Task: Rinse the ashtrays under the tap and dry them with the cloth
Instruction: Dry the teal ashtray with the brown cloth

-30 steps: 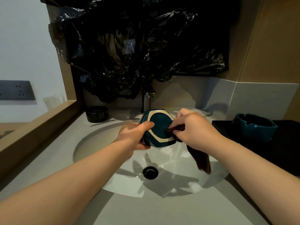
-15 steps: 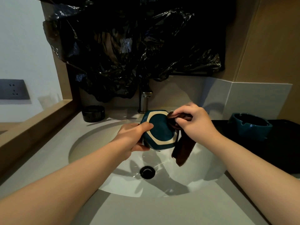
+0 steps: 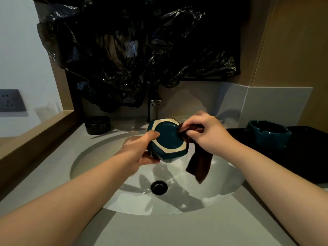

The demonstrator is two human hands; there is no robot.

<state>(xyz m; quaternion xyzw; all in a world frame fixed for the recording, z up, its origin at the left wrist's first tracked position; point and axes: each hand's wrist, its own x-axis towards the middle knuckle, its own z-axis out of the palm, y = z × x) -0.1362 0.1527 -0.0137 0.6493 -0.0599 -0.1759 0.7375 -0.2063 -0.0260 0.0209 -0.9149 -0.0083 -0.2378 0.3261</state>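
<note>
Currently my left hand (image 3: 140, 148) grips the teal ashtray (image 3: 168, 139), underside up, above the sink (image 3: 106, 174); my right hand (image 3: 204, 132) pinches the brown cloth (image 3: 200, 164) against its rim.

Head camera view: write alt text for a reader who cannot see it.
Over a white sink, a person's left hand holds a teal hexagonal ashtray, underside showing, while the right hand holds a brown cloth against its edge. A second teal ashtray sits on a dark mat at right.

Teal hexagonal ashtray (image 3: 168, 139) tilted base-up in my left hand (image 3: 140, 150), brown cloth (image 3: 198, 164) pinched against its edge by my right hand (image 3: 207, 134), 2nd teal ashtray (image 3: 268, 134) upright far right
</note>
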